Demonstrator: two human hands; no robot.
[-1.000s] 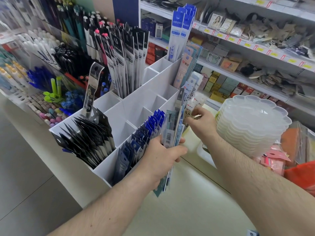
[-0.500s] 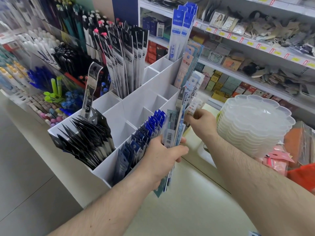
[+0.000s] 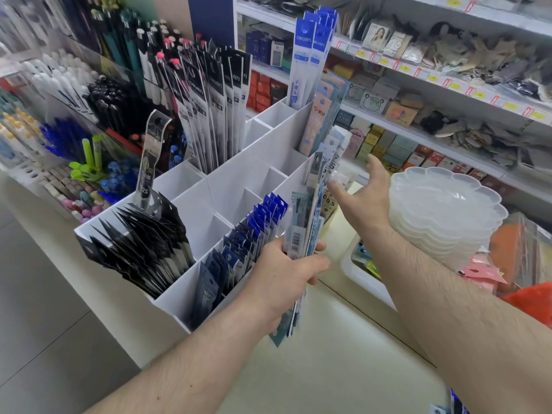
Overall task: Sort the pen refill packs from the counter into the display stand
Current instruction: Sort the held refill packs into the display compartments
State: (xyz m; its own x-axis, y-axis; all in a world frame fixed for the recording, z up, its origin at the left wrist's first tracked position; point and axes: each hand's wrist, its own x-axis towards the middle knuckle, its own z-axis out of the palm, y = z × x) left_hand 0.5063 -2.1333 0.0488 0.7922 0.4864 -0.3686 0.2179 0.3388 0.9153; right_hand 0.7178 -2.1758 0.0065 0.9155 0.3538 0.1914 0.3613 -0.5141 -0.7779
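A white compartmented display stand (image 3: 227, 186) stands on the counter and holds black, blue and white refill packs in several slots. My left hand (image 3: 286, 273) grips a bundle of long refill packs (image 3: 310, 222) upright at the stand's right front corner. My right hand (image 3: 363, 195) hovers just right of the bundle's top with fingers spread and nothing in it. White refill packs (image 3: 330, 201) stand just left of that hand. Tall blue-headed packs (image 3: 313, 55) fill the stand's rear right slot.
A stack of clear flower-shaped palettes (image 3: 445, 210) sits right of my right hand. Below it lies a white tray (image 3: 361, 276) and red packaging (image 3: 531, 297). Shelves of small boxes run behind. Pen displays (image 3: 89, 115) crowd the left. Beige counter (image 3: 343, 354) lies in front.
My right hand pinched a white pack beside the bundle, then let go and opened, lifting slightly up and right. My left hand kept its grip on the bundle.
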